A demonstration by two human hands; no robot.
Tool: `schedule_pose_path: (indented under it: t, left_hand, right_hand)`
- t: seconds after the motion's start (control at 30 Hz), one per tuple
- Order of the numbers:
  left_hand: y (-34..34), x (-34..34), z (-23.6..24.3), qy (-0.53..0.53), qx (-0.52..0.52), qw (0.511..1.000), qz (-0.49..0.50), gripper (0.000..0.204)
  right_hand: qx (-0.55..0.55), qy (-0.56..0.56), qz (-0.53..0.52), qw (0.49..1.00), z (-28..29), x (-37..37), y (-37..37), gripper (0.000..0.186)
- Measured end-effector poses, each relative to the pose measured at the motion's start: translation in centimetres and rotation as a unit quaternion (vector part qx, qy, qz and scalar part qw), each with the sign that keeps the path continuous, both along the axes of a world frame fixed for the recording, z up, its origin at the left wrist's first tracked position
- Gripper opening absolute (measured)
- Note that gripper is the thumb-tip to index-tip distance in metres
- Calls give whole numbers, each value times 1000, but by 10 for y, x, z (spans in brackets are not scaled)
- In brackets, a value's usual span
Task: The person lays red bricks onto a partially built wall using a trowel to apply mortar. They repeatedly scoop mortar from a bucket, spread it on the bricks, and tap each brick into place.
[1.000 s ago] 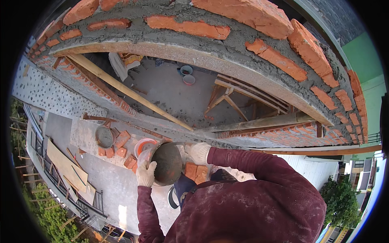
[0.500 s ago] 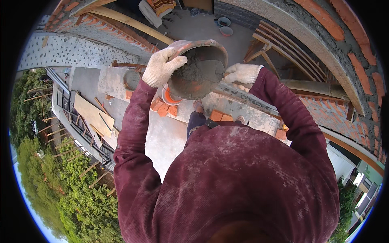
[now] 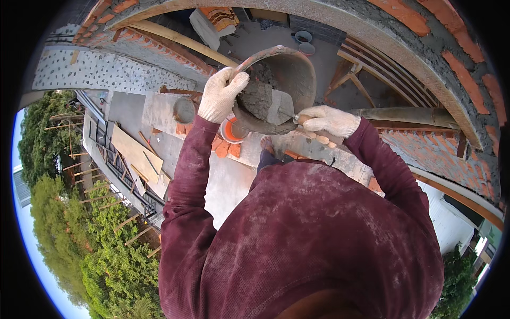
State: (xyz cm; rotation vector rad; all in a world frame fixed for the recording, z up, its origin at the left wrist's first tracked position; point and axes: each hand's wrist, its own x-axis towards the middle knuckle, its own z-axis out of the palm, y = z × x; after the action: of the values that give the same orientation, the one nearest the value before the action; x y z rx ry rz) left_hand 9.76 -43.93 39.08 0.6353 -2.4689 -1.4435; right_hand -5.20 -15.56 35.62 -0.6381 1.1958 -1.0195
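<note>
My left hand, in a white knit glove, grips the rim of a round mortar pan that is held up and tilted. Wet grey mortar lies on the pan's left side. My right hand, gloved too, is closed round the handle of a trowel. The trowel's flat blade is inside the pan, against the mortar. Below the pan, an orange bucket and several red bricks are partly in sight.
Overhead at right curves a brick wall edge with fresh mortar joints. A wooden pole slants at upper left. Another round pan rests on the ledge to the left. Plywood lies beyond, with trees below the edge. A slatted wooden frame stands at right.
The pan has shifted right and tilted so that more of its inner wall shows. The trowel blade is now plainly visible at the mortar. My view has swung slightly.
</note>
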Motion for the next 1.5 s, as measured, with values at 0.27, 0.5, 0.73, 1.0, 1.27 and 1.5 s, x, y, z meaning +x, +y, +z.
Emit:
schedule_pose_path:
  t: [0.27,0.5,0.73,1.0,1.27,1.5]
  left_hand:
    - [6,10,-23,137,359,920,79,44]
    - [41,-39,-37,140,380,906,122,39]
    - [39,-83,-56,106,353,925,94,39]
    - [29,-98,-70,43,310,948,65,39]
    - [19,-86,-59,23,352,935,47,38]
    - [11,-89,-78,24,394,918,34,36]
  right_hand:
    - [-15,-18,-50,998,99,-29,83,34]
    - [-29,17,-182,983,246,-28,141,55]
    - [-149,361,-291,874,387,-51,149,56]
    - [76,707,-154,686,395,-91,104,43]
    - [161,902,-192,352,345,-34,77,48]
    - [188,823,-299,444,297,84,122,61]
